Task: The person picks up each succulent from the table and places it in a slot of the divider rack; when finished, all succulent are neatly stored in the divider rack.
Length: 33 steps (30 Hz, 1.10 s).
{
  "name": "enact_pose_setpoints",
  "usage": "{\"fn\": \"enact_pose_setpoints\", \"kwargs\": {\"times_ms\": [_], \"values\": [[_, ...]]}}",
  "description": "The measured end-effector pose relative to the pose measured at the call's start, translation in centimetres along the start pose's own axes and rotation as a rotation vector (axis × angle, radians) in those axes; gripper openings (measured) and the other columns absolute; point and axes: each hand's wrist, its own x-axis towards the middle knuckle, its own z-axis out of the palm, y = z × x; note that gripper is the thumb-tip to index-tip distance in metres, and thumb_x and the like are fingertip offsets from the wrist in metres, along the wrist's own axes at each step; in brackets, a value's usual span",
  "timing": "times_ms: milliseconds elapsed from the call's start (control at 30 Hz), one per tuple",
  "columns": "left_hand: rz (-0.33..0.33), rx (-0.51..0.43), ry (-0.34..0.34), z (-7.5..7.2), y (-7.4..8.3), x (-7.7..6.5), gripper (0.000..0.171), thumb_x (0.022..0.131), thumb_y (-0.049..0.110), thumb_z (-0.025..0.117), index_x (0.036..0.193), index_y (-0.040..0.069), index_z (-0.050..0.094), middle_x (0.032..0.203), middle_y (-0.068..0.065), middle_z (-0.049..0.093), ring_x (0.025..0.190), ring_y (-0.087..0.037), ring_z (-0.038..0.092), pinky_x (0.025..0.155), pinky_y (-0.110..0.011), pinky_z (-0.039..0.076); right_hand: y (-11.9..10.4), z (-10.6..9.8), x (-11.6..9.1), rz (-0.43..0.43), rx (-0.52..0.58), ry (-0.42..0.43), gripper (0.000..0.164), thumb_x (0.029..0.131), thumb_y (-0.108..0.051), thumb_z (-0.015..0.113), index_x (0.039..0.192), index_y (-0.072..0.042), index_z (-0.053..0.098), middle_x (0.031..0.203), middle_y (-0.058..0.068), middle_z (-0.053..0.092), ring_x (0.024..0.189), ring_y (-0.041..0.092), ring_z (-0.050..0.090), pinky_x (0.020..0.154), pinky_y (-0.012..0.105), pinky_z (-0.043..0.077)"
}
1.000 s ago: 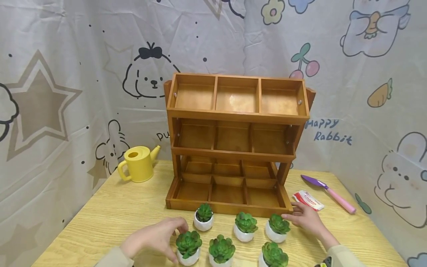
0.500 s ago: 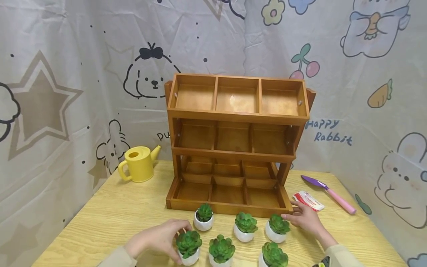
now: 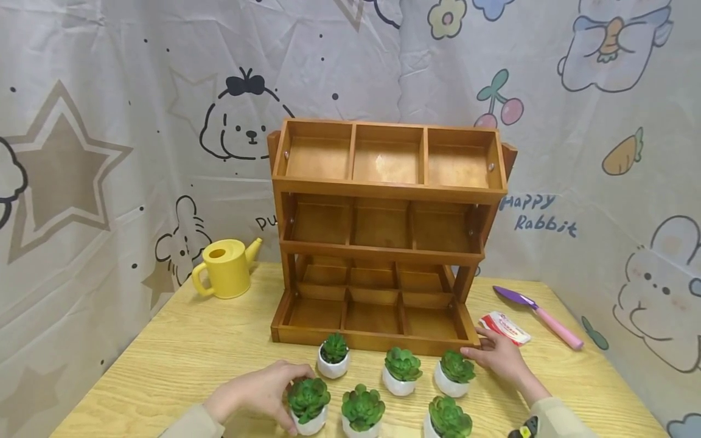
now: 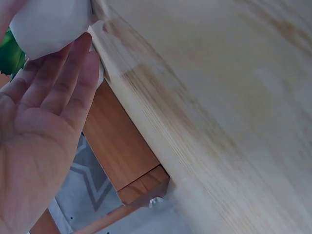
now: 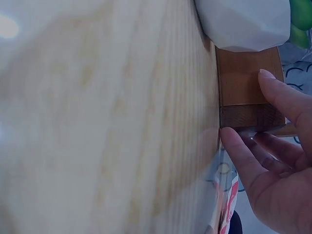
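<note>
A three-tier wooden rack [image 3: 378, 342] with divided compartments stands at the middle of the table. At its lower right front corner is my right hand [image 3: 501, 359]; the right wrist view shows the thumb on the front face and the fingers round the end. My left hand [image 3: 263, 389] curves round a small potted succulent [image 3: 308, 404] at front left, thumb and fingers on either side of its white pot [image 4: 51, 24]. More succulents in white pots stand before the rack, among them one near the left hand [image 3: 333, 359] and one by the right thumb [image 3: 453, 377].
A yellow watering can [image 3: 227, 271] stands at the left back. To the rack's right lie a red-and-white packet [image 3: 505, 328] and a purple trowel with a pink handle [image 3: 539, 313]. Patterned curtains [image 3: 339, 61] hang behind the table [image 3: 181, 353].
My left hand has moved slightly right, and its thumb and fingers have come in round the front-left pot. The right hand keeps its place at the rack's corner.
</note>
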Motion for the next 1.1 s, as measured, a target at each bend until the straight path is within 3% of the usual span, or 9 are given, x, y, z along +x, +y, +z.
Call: {"fn": "enact_pose_setpoints", "kwargs": {"times_ms": [300, 567, 1100], "values": [[-0.03, 0.083, 0.017, 0.0, 0.1, 0.2, 0.064, 0.063, 0.03, 0.09, 0.119, 0.02, 0.06, 0.112, 0.016, 0.063, 0.101, 0.002, 0.055, 0.086, -0.022, 0.048, 0.1, -0.3, 0.2, -0.018, -0.075, -0.007, 0.082, 0.083, -0.033, 0.075, 0.14, 0.013, 0.036, 0.139, 0.036, 0.041, 0.12, 0.05, 0.05, 0.092, 0.051, 0.049], [0.085, 0.093, 0.022, 0.0, -0.2, 0.4, 0.06, 0.064, 0.029, 0.09, 0.114, 0.016, 0.06, 0.107, 0.014, 0.066, 0.095, 0.004, 0.059, 0.086, -0.021, 0.05, 0.2, -0.2, 0.3, -0.034, -0.084, -0.006, 0.081, 0.082, -0.033, 0.075, 0.139, 0.013, 0.038, 0.138, 0.035, 0.043, 0.118, 0.049, 0.052, 0.093, 0.051, 0.048], [0.101, 0.016, 0.044, -0.1, -1.1, 0.4, 0.055, 0.066, 0.03, 0.088, 0.112, 0.017, 0.061, 0.104, 0.013, 0.065, 0.092, 0.003, 0.06, 0.083, -0.021, 0.051, 0.4, -0.3, 0.2, -0.029, -0.075, -0.021, 0.081, 0.084, -0.032, 0.073, 0.141, 0.011, 0.036, 0.144, 0.033, 0.035, 0.123, 0.049, 0.047, 0.096, 0.05, 0.046]]}}
